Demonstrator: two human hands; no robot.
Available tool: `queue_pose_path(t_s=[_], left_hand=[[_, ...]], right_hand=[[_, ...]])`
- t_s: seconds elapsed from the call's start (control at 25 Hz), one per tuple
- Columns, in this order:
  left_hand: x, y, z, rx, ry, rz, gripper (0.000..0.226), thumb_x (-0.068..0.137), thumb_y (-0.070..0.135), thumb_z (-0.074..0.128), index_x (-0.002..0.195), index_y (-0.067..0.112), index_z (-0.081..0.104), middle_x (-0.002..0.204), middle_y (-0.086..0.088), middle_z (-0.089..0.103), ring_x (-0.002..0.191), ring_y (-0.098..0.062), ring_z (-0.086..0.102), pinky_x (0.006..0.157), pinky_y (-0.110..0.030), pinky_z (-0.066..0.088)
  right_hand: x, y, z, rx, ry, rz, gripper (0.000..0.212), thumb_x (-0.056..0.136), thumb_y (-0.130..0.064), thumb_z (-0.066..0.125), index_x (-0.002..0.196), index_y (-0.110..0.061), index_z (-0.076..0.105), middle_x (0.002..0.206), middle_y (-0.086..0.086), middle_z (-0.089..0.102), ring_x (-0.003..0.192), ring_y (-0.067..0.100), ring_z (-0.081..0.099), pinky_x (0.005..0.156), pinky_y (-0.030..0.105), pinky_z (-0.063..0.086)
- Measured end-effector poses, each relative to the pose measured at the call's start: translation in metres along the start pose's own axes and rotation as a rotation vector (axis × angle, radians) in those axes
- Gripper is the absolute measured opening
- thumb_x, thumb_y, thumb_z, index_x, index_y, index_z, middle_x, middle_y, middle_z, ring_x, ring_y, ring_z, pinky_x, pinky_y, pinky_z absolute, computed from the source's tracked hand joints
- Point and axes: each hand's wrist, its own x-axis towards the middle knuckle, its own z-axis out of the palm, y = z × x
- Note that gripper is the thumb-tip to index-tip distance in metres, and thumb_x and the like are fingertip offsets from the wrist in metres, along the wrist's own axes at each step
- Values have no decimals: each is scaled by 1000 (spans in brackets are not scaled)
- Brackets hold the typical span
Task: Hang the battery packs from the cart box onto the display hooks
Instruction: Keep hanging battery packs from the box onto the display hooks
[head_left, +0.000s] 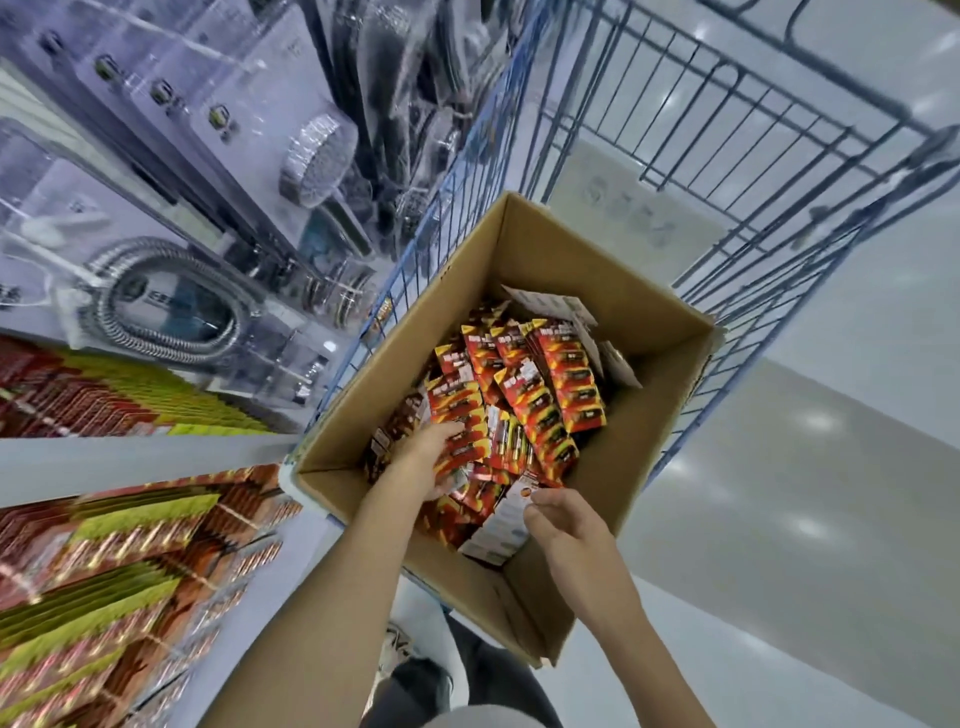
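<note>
While the cardboard box (649, 332) sits in the blue wire cart (737, 171), red battery packs (540, 384) are heaped inside it. One pack near the box's left wall is gripped by the left hand (431, 457); a white-backed pack (506, 522) at the near edge is pinched by the right hand (563, 525).

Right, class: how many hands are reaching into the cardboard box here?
2. The left hand grips red battery packs at the box's left side; the right hand pinches a pack showing its white back near the cardboard box's near edge.
</note>
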Motion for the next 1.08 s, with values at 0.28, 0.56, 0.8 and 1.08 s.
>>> queue_pose_path(t_s=[0.28, 0.56, 0.8, 1.08], left_hand=[[-61, -25, -43, -41, -241, 164, 35, 89, 9, 78, 121, 15, 63, 107, -12, 77, 95, -29, 77, 83, -42, 62], [-116, -60, -118, -67, -299, 552, 42, 91, 17, 71, 130, 31, 64, 116, -2, 78, 103, -24, 76, 80, -41, 61], [-118, -76, -149, -165, -228, 587, 46, 89, 27, 68, 134, 31, 64, 121, -4, 76, 105, -27, 76, 84, -44, 60], [-119, -91, -161, -155, -203, 606, 43, 87, 29, 69, 131, 31, 66, 117, -4, 77, 103, -28, 76, 86, -47, 59]], right_hand=[[0, -9, -19, 56, 19, 21, 18, 99, -31, 64, 117, -28, 64, 113, -8, 68, 108, 12, 64, 93, 30, 53], [40, -31, -2, -109, -10, 259, 38, 97, -26, 63, 121, 3, 60, 124, 25, 64, 112, 39, 64, 98, 52, 55], [97, 4, 72, -243, -89, 377, 39, 100, -23, 52, 131, -1, 60, 118, 9, 64, 98, 25, 59, 73, 29, 47], [103, 24, 97, -158, 157, 446, 60, 101, -17, 58, 149, 8, 33, 146, 23, 46, 132, 34, 51, 95, 33, 47]])
